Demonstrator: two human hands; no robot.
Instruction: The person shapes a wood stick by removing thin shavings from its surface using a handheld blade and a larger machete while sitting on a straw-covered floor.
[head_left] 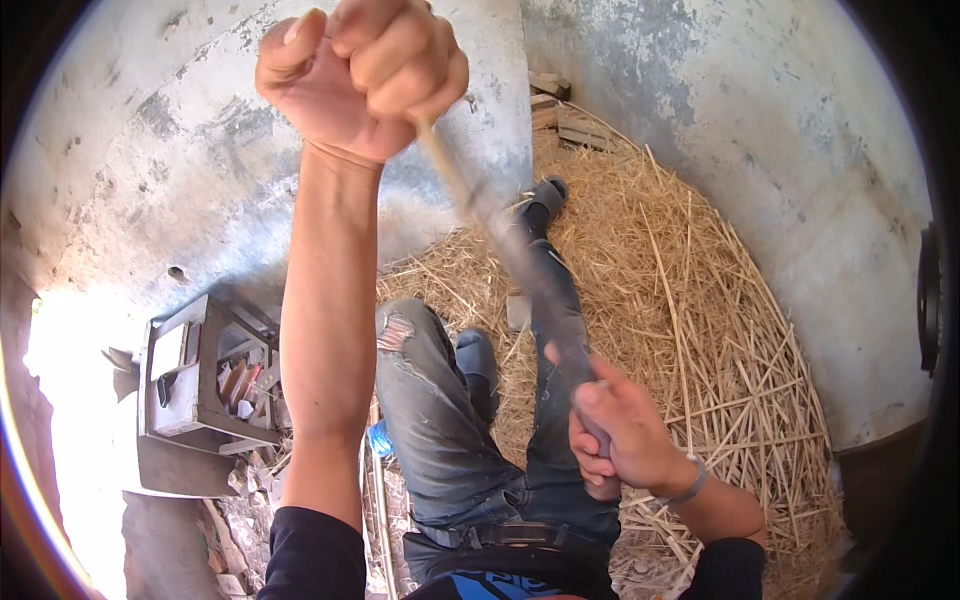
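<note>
My left hand [375, 65] is raised high in front of me, fingers closed in a fist. From under that fist a thin pale stick [440, 150] slants down to the right. My right hand [625, 430], lower and near my right thigh, is wrapped round the thick end of a long dark rod-like tool [552, 305]. Toward my left hand the tool turns greyer and is smeared by motion. The stick and the tool lie in one line; I cannot tell whether they are joined or only meet.
Loose straw and thin cut strips [690, 330] cover the ground ahead and right. My legs stretch over it. At left stands a wooden stool-like frame [200, 375] with small items inside. Worn plaster walls [720, 110] close in the corner, with wood blocks [580, 125] at their foot.
</note>
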